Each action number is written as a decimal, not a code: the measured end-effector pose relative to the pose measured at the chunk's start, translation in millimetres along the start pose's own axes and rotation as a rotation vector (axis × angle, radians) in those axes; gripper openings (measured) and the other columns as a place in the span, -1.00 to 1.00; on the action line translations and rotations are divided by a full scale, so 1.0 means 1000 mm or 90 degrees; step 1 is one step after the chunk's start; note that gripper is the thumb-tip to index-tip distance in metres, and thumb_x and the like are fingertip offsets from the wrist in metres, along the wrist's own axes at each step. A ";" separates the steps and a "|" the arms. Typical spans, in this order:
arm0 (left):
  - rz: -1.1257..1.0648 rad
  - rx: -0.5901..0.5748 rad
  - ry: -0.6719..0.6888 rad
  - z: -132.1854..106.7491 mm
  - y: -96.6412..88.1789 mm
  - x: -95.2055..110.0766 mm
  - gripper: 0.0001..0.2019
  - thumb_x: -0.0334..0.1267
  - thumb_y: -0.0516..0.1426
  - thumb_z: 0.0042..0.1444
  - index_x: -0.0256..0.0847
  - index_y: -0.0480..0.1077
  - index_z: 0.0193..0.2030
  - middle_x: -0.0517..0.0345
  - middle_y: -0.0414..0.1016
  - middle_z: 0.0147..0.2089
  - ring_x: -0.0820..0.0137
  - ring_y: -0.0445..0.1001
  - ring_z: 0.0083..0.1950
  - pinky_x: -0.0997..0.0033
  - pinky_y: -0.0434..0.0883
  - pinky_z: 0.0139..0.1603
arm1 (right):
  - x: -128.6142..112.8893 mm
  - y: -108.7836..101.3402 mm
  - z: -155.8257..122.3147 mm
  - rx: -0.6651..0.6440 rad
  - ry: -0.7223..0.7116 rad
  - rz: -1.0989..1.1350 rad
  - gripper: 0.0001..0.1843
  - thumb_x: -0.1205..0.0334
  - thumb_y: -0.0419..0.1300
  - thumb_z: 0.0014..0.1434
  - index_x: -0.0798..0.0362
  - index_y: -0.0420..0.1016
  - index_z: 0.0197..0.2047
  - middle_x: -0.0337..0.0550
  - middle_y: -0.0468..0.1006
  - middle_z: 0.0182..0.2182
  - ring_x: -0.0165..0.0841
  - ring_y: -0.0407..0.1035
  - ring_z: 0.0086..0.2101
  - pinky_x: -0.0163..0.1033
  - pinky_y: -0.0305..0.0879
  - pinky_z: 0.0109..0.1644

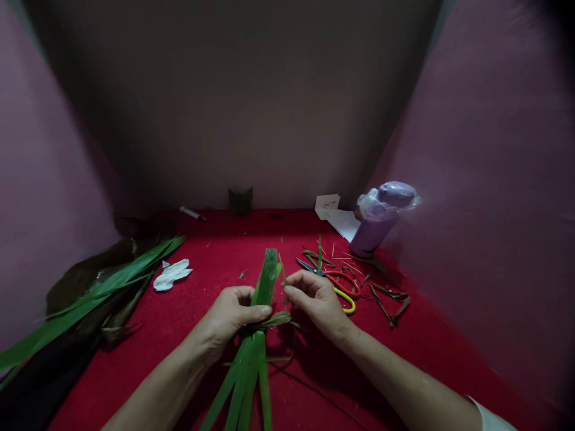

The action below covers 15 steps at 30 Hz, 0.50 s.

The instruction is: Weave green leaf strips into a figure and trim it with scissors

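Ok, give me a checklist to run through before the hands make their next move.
1. Left hand gripping the green leaf bundle: ok.
2. Right hand pinching the thin strip: ok.
3. Brown leaf piece secured at the bundle: cannot tell; it lies crosswise there.
4. Scissors within likely reach: ok, just beyond the right hand.
5. Scissors fully visible: not ok, the right hand hides part.
6. Red surface free of scraps: not ok, dried strips lie near the scissors.

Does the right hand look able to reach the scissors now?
Probably yes: the scissors lie close beside the right hand and nothing visible blocks the way, though the hand seems to pinch a thin strip and may need freeing first.
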<state>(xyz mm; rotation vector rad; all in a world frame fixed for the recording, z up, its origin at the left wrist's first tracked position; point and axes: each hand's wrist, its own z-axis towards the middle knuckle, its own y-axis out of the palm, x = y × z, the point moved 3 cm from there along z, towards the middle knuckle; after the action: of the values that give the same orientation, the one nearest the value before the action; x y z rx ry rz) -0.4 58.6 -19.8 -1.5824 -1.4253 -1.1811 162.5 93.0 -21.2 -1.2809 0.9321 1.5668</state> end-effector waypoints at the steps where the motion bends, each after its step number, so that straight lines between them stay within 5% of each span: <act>1: -0.005 -0.001 -0.001 0.000 0.001 -0.001 -0.76 -0.24 0.29 -0.23 -0.33 0.46 -0.39 0.14 0.49 -0.51 0.46 0.36 -0.52 0.47 0.21 -0.48 | 0.001 0.001 -0.001 0.000 0.006 -0.013 -0.89 0.23 0.20 0.03 0.09 0.38 -0.43 -0.30 0.38 -0.57 -0.48 0.24 -0.55 -0.37 0.17 -0.46; 9: -0.048 0.000 0.016 0.004 0.014 -0.009 -0.68 -0.28 0.32 -0.31 -0.33 0.47 -0.33 0.09 0.53 -0.46 0.36 0.44 -0.44 0.38 0.30 -0.37 | 0.006 0.010 -0.007 -0.042 0.055 -0.073 -0.88 0.26 0.18 0.03 0.11 0.38 -0.49 -0.31 0.34 -0.59 -0.49 0.18 -0.55 -0.40 0.11 -0.50; 15: -0.015 -0.020 0.024 -0.002 0.012 0.000 -0.83 -0.20 0.25 -0.14 -0.28 0.45 -0.48 0.23 0.44 -0.56 0.53 0.34 -0.55 0.53 0.22 -0.49 | 0.008 0.006 -0.004 -0.012 0.046 -0.097 -0.79 0.20 0.15 0.06 0.09 0.30 -0.54 -0.34 0.26 -0.64 -0.50 0.13 -0.60 -0.41 0.07 -0.55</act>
<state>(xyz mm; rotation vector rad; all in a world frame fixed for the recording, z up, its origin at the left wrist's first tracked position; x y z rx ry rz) 11.0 54.5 -17.9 -1.5601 -1.4115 -1.2467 157.6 88.4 -30.2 -1.3963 0.8450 1.4222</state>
